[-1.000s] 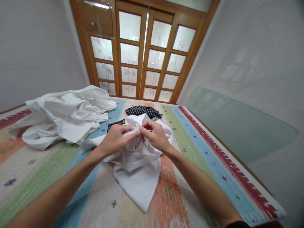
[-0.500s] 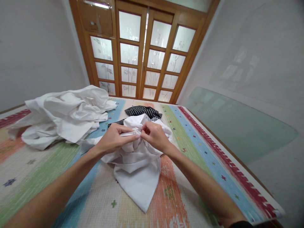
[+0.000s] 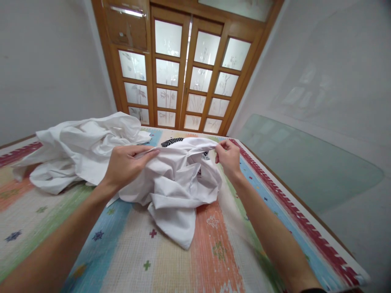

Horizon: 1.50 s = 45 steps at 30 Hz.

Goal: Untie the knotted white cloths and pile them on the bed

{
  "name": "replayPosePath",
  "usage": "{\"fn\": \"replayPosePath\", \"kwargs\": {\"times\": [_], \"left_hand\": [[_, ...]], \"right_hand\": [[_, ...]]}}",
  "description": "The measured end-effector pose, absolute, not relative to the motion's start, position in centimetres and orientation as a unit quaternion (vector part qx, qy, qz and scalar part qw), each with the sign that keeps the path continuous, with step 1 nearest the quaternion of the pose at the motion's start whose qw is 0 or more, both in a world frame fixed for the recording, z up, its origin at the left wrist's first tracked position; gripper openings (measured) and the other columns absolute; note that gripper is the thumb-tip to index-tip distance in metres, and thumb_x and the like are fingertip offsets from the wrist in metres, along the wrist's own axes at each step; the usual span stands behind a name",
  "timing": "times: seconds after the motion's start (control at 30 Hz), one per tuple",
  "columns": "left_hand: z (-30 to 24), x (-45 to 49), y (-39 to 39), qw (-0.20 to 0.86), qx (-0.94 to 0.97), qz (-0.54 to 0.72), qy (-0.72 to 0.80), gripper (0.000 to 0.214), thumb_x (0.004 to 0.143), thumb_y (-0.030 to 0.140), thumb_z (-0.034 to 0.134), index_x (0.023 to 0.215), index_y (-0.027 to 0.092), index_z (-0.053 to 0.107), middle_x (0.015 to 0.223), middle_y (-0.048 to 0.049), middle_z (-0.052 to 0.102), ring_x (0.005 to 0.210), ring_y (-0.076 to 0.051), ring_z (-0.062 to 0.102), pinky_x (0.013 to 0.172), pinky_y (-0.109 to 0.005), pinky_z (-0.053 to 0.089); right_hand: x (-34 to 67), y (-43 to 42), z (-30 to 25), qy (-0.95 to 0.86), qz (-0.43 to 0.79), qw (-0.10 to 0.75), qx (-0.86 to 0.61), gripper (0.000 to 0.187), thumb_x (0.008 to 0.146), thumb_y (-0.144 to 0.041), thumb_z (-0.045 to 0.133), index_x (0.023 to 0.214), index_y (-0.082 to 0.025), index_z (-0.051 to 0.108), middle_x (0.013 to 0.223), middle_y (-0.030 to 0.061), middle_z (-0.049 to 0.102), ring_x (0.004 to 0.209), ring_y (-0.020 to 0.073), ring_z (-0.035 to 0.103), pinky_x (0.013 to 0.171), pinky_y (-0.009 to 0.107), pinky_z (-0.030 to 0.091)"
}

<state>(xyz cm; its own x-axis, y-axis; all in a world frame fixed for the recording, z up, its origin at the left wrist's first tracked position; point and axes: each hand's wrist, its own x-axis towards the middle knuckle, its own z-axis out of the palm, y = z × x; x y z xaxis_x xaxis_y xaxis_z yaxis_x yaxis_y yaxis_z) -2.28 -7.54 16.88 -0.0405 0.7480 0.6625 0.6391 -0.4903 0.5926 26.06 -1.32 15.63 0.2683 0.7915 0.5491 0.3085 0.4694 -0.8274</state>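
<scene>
A crumpled white cloth garment (image 3: pixel 174 183), possibly a shirt, hangs between my hands, its lower folds lying on the patterned tabletop. My left hand (image 3: pixel 128 162) pinches one end of its upper edge between thumb and fingers. At the other end, my right hand (image 3: pixel 227 156) grips the same edge, so the strip between them is stretched out nearly level. Loose folds bunch below, and one pointed corner drapes toward me. Behind the garment, a black cloth with white stripes (image 3: pixel 171 142) is mostly hidden.
A heap of white cloth (image 3: pixel 88 146) lies at the left of the table. The colourful striped table cover (image 3: pixel 137 252) spreads beneath everything. A glass sheet (image 3: pixel 305 158) leans along the right wall. Wooden doors with glass panes (image 3: pixel 186 73) stand beyond the far edge.
My hands have moved apart from close together at the middle, left hand to the left, right hand to the right and up. The garment's edge is now stretched, covering more of the striped cloth.
</scene>
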Motion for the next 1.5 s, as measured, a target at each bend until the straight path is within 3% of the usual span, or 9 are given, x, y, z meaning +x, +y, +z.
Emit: {"fn": "replayPosePath", "kwargs": {"times": [0.13, 0.27, 0.37, 0.63, 0.73, 0.9, 1.0, 1.2, 1.5], "left_hand": [[17.0, -2.0, -7.7, 0.004, 0.663, 0.548, 0.510, 0.016, 0.082, 0.038, 0.068, 0.086, 0.025, 0.076, 0.086, 0.0015, 0.076, 0.075, -0.020, 0.068, 0.068, -0.030, 0.051], [17.8, -2.1, -8.0, -0.037, 0.675, 0.550, 0.490, 0.014, 0.084, 0.037, 0.066, 0.081, 0.025, 0.073, 0.084, 0.0003, 0.072, 0.077, -0.018, 0.064, 0.072, -0.029, 0.049], [18.3, -2.0, -8.2, -0.050, 0.687, 0.548, 0.474, 0.013, 0.082, 0.036, 0.066, 0.079, 0.024, 0.071, 0.085, -0.0006, 0.069, 0.082, -0.018, 0.062, 0.078, -0.029, 0.049], [18.0, -1.8, -8.4, 0.034, 0.701, 0.537, 0.469, 0.015, 0.083, 0.034, 0.062, 0.086, 0.020, 0.069, 0.084, -0.0002, 0.071, 0.075, -0.015, 0.063, 0.069, -0.025, 0.050], [18.2, -2.7, -8.0, 0.012, 0.691, 0.538, 0.483, 0.014, 0.082, 0.033, 0.064, 0.085, 0.020, 0.067, 0.085, -0.0009, 0.071, 0.077, -0.016, 0.065, 0.074, -0.026, 0.052], [18.5, -2.9, -8.3, -0.121, 0.701, 0.533, 0.458, 0.030, 0.079, 0.026, 0.065, 0.108, 0.020, 0.061, 0.106, -0.0053, 0.068, 0.093, -0.021, 0.065, 0.088, -0.034, 0.052], [17.9, -1.5, -8.7, -0.097, 0.779, 0.465, 0.410, 0.029, 0.084, 0.029, 0.061, 0.112, 0.020, 0.062, 0.110, -0.0063, 0.069, 0.101, -0.023, 0.064, 0.093, -0.036, 0.049], [15.2, 0.3, -7.3, 0.031, 0.821, 0.407, 0.398, 0.021, 0.088, 0.031, 0.056, 0.089, 0.017, 0.071, 0.083, -0.0045, 0.074, 0.072, -0.017, 0.066, 0.070, -0.027, 0.048], [14.7, 0.4, -7.0, 0.178, 0.798, 0.373, 0.439, 0.029, 0.084, 0.038, 0.057, 0.074, 0.016, 0.072, 0.068, -0.0017, 0.069, 0.060, -0.014, 0.056, 0.057, -0.024, 0.039]], "right_hand": [[25.0, -1.6, 16.5, -0.514, 0.371, 0.646, -0.424, 0.016, 0.072, -0.032, 0.062, 0.075, -0.019, 0.052, 0.055, -0.0039, 0.057, 0.039, 0.0119, 0.054, 0.034, 0.019, 0.039], [22.9, -3.8, 16.0, -0.626, 0.559, 0.413, -0.353, 0.037, 0.079, -0.051, 0.063, 0.076, -0.014, 0.059, 0.072, 0.0088, 0.068, 0.057, 0.0202, 0.068, 0.043, 0.025, 0.052], [21.0, -5.3, 15.0, -0.705, 0.549, 0.313, -0.323, 0.041, 0.084, -0.054, 0.063, 0.079, -0.012, 0.063, 0.078, 0.0100, 0.069, 0.060, 0.0180, 0.067, 0.044, 0.022, 0.052], [17.9, -4.0, 13.9, -0.730, 0.443, 0.360, -0.376, 0.031, 0.090, -0.039, 0.059, 0.068, -0.018, 0.052, 0.052, -0.0032, 0.054, 0.037, 0.0099, 0.050, 0.034, 0.019, 0.037], [18.0, -3.4, 14.3, -0.723, 0.446, 0.387, -0.359, 0.029, 0.090, -0.031, 0.056, 0.064, -0.018, 0.050, 0.052, -0.0032, 0.055, 0.036, 0.0100, 0.049, 0.033, 0.019, 0.035], [18.4, -3.7, 15.0, -0.716, 0.430, 0.432, -0.340, 0.027, 0.088, -0.025, 0.054, 0.062, -0.017, 0.053, 0.059, -0.0010, 0.061, 0.041, 0.0092, 0.051, 0.039, 0.019, 0.037], [18.4, -3.9, 14.6, -0.742, 0.428, 0.409, -0.315, 0.030, 0.090, -0.025, 0.054, 0.062, -0.015, 0.057, 0.054, -0.0020, 0.058, 0.042, 0.0090, 0.051, 0.045, 0.019, 0.039], [18.7, -4.0, 14.0, -0.781, 0.377, 0.408, -0.286, 0.033, 0.094, -0.032, 0.051, 0.066, -0.016, 0.058, 0.053, -0.0029, 0.055, 0.048, 0.0104, 0.053, 0.052, 0.021, 0.039], [19.0, -4.8, 14.1, -0.808, 0.268, 0.421, -0.313, 0.036, 0.094, -0.029, 0.050, 0.061, -0.017, 0.052, 0.056, -0.0021, 0.054, 0.056, 0.0106, 0.051, 0.058, 0.022, 0.037]]}}
